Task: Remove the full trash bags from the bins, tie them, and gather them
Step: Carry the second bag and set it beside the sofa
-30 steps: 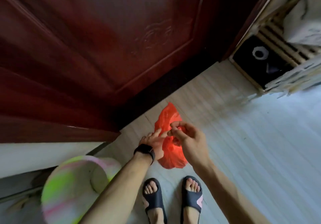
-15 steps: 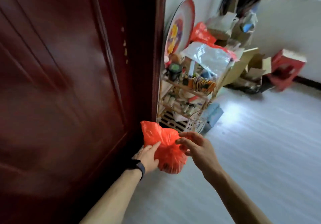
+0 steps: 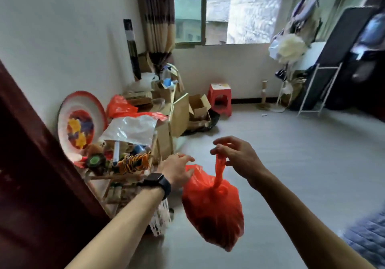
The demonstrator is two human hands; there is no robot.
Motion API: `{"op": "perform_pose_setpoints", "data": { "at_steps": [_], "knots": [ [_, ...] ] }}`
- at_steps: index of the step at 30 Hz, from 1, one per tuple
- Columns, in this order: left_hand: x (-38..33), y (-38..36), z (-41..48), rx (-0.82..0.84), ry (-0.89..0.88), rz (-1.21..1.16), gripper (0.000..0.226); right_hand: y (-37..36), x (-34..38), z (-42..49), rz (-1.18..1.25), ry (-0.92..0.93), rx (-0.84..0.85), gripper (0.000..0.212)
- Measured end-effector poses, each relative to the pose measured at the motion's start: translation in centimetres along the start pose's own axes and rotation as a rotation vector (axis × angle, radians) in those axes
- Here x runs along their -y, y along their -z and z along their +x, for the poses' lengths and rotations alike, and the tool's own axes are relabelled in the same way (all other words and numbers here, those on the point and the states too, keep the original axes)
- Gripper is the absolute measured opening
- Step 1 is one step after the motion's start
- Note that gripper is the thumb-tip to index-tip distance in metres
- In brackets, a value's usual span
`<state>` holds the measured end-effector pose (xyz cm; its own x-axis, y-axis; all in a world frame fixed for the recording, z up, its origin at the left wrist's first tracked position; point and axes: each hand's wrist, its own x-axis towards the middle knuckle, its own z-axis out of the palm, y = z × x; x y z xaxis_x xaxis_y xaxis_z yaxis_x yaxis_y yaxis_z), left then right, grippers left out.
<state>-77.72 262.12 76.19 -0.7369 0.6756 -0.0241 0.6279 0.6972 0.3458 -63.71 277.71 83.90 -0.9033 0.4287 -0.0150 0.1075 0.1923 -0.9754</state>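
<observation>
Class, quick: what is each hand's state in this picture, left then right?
Left hand: open, fingers loosely spread beside the red trash bag.
Right hand: pinches the bag's twisted top, so the bag hangs from it.

A: Contents of the bag [image 3: 214, 210]?
B: Not readable; the red plastic hides them. The thumb of the left hand [image 3: 177, 170] is out of sight, so a grip cannot be confirmed.
A: Frame edges?
B: The left edge cuts the door [image 3: 31, 185]; the lower right corner cuts the rug [image 3: 366, 239]. The dark panel [image 3: 350, 45] is blurred. The white speck [image 3: 264, 115] on the floor is too small to identify.
</observation>
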Motion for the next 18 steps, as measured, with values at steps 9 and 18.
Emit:
{"op": "perform_pose_setpoints", "data": {
  "at_steps": [9,18],
  "knots": [
    [-16.8,-7.0,18.9,0.104,-0.198,-0.03,0.036,22.2,-7.1,7.1,-0.012,-0.057,-0.328,0.011],
    [-28.1,-12.4,37.0,0.16,-0.368,0.065,0.044,39.3,-13.7,16.0,-0.001,-0.162,-0.602,0.013]
  ]
}}
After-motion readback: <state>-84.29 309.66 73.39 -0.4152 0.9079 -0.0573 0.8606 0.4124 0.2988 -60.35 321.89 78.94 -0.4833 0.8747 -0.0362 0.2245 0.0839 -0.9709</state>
